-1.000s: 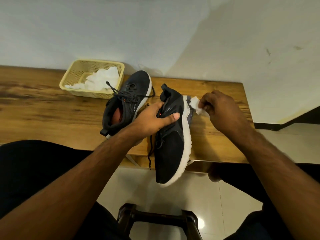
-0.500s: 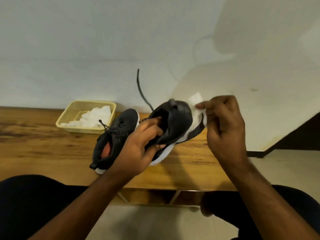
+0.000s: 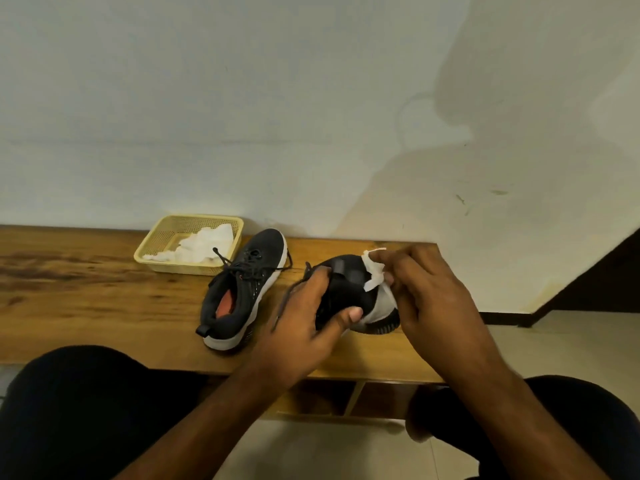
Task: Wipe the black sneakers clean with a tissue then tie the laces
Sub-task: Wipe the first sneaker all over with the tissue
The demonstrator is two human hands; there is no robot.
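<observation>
- Left hand [image 3: 301, 323] curled round a black knit sneaker with a white sole [image 3: 349, 292], thumb pressed on its near side, fingers wrapped over the far side, keeping it lifted above the long wooden table [image 3: 86, 296].
- Held sneaker turned with its heel end up toward the camera, white sole and dark tread facing right and down.
- Right hand [image 3: 426, 292] pinching a crumpled white tissue [image 3: 374, 271], pressed against the heel and sole edge of the held sneaker; fingers bent round the tissue.
- Loose black lace [image 3: 294, 289] dangling from the held sneaker beside the left hand, untied.
- Second black knit sneaker with a white sole and orange insole [image 3: 242, 289] resting upright on the table, just left of the held one and apart from it, toe pointing toward the wall, laces loose across the tongue.
- Pale yellow perforated plastic basket [image 3: 162, 237] standing on the table near the wall, just beside the resting sneaker's toe, with a heap of white tissues [image 3: 201, 245] inside.
- Dark-clothed knees [image 3: 86, 403] at the bottom edge, either side of the arms, over pale floor tiles [image 3: 311, 448].
</observation>
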